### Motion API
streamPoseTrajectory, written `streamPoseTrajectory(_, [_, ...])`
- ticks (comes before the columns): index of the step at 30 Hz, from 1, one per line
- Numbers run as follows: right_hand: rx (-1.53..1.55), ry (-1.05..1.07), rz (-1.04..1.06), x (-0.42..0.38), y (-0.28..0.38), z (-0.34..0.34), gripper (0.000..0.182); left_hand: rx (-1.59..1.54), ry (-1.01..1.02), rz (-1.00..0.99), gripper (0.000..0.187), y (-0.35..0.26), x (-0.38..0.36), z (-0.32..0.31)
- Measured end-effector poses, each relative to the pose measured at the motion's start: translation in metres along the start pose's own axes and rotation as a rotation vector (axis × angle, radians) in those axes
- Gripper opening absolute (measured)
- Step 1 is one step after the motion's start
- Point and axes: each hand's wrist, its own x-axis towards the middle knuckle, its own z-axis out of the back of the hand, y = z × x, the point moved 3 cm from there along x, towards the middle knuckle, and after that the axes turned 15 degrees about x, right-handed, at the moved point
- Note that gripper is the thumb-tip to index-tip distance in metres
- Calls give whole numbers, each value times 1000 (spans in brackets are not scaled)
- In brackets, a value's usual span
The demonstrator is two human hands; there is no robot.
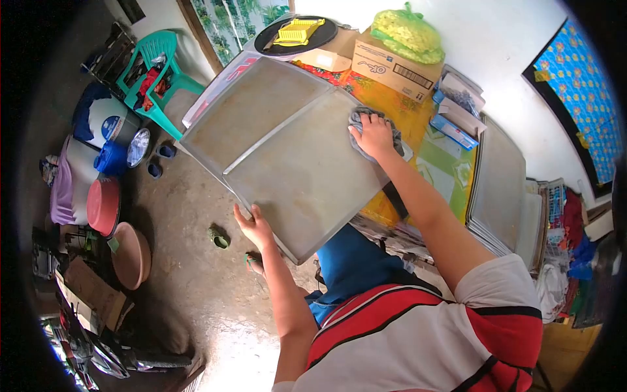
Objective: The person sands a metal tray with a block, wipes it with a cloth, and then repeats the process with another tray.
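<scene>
Though unclear underneath, cloth (356, 118) between right grip (375, 136) and tray (304, 176)

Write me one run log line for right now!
left hand: at edge of tray | right hand: on grey cloth | grey cloth: bunched, on tray near its edge

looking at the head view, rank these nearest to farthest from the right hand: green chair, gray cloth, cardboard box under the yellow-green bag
From the right hand:
1. gray cloth, directly under the hand
2. cardboard box, beyond the hand, below the yellow-green bag
3. green chair, far off to the left
</scene>
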Motion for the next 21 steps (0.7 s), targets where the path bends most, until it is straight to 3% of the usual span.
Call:
streamPoseTrajectory(4, [-51, 68, -50, -31, -8, 24, 51, -121, -25, -32, 57, 11, 5, -5])
streamPoseTrajectory(12, [-212, 112, -214, -61, -25, 39, 56, -16, -24, 15, 57, 7, 7, -4])
streamPoseTrajectory(16, [-215, 135, -325, -51, -17, 34, 57, 70, -90, -14, 55, 0, 6, -7])
streamPoseTrajectory(21, [-126, 209, -368, -57, 19, 22, 56, -57, -95, 27, 53, -1, 6, -20])
